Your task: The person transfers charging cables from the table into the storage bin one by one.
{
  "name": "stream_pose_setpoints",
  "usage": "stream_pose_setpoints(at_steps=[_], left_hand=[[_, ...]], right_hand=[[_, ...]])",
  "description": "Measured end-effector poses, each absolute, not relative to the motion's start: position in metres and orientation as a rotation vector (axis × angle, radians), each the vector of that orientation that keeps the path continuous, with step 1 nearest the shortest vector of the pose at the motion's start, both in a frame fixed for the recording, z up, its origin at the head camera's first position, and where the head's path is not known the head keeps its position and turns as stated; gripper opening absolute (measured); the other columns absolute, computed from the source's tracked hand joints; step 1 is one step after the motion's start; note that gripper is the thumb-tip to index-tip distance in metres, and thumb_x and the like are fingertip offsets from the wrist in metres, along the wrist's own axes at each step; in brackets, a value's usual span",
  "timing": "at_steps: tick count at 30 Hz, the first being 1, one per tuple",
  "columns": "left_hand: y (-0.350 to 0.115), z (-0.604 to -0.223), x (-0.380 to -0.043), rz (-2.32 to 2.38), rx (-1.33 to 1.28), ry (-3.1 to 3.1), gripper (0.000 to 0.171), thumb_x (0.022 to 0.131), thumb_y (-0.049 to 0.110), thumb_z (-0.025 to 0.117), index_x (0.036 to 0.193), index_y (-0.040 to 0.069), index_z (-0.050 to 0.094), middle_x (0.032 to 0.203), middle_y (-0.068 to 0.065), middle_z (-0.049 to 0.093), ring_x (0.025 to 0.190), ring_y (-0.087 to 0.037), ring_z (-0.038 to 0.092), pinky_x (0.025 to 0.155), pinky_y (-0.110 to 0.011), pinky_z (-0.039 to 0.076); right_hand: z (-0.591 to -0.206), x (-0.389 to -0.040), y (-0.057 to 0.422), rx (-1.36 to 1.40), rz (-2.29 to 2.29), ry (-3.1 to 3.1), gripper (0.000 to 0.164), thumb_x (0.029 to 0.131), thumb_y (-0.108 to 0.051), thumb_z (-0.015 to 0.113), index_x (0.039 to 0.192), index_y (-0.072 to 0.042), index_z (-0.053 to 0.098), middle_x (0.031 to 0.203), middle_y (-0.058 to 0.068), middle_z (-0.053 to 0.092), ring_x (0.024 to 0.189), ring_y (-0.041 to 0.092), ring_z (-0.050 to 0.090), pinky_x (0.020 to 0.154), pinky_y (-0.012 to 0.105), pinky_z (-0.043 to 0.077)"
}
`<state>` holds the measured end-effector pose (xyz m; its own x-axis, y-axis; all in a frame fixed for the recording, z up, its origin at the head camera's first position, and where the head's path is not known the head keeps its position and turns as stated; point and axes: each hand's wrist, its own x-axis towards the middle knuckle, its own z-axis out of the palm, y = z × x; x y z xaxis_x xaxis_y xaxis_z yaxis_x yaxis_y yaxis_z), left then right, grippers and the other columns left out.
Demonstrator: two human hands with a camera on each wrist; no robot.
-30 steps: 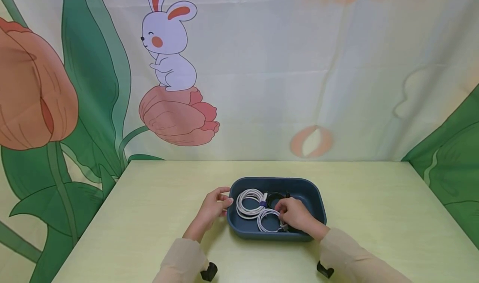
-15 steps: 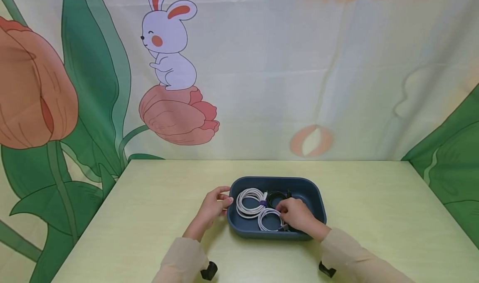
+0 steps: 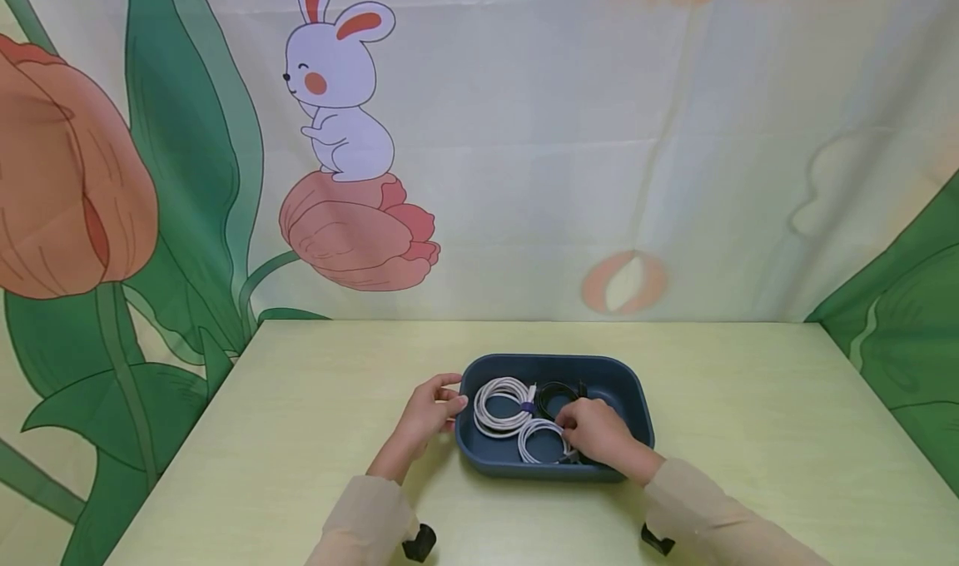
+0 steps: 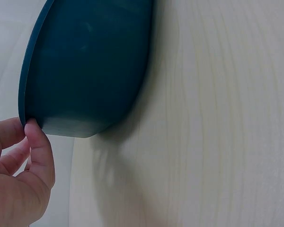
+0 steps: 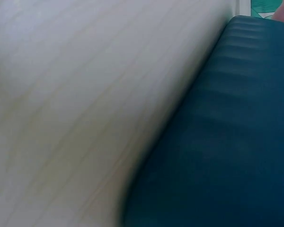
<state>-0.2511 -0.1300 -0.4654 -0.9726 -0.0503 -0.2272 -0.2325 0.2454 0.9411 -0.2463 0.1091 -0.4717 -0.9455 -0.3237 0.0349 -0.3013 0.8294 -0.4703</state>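
Observation:
A dark blue rectangular bin (image 3: 524, 471) stands on the table. My left hand (image 3: 425, 418) holds its left end, thumb and forefinger at the rim; in the left wrist view, thumb and fingers (image 4: 39, 146) meet at the rim's edge. Reaching over the front wall, my right hand (image 3: 595, 429) pinches the right side of a small coiled white cable (image 3: 524, 444) lying at the front. A larger coiled white cable (image 3: 487, 423) with a purple tie (image 3: 527, 407) rests at the left inside. Behind my right fingers lies a coiled black cable (image 3: 544, 393), partly covered.
The pale wooden table (image 3: 749, 416) extends on both sides of the bin. A printed cloth (image 3: 509, 150) with a rabbit and tulips hangs along the back edge. Black straps (image 3: 418, 543) show under the sleeves.
My right hand has shifted slightly to the right, and the small white coil has edged right with it. A bit more of the black coil shows. My left hand stays at the bin.

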Motion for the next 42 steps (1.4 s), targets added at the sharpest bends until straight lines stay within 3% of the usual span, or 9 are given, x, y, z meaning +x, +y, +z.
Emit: stream_pose_setpoints(at_steps=[34, 42], left_hand=[[-0.131, -0.466, -0.251, 1.815, -0.291, 2.358, 0.039, 0.083, 0.004, 0.057, 0.122, 0.005, 0.049, 0.089, -0.008, 0.051, 0.065, -0.013, 0.051, 0.058, -0.028, 0.049], [-0.133, -0.465, -0.252, 1.818, -0.275, 2.367, 0.039, 0.084, 0.004, 0.057, 0.122, 0.004, 0.049, 0.090, -0.009, 0.051, 0.065, -0.013, 0.052, 0.057, -0.026, 0.048]], right_hand=[[-0.474, -0.249, 0.115, -0.601, -0.741, 2.919, 0.007, 0.071, -0.002, 0.064, 0.071, -0.008, 0.067, 0.065, -0.003, 0.060, 0.059, 0.009, 0.049, 0.058, 0.027, 0.044], [-0.472, -0.254, 0.128, -0.849, -0.766, 2.760, 0.012, 0.078, -0.005, 0.061, 0.087, -0.004, 0.068, 0.078, 0.001, 0.066, 0.067, 0.009, 0.057, 0.060, 0.024, 0.046]])
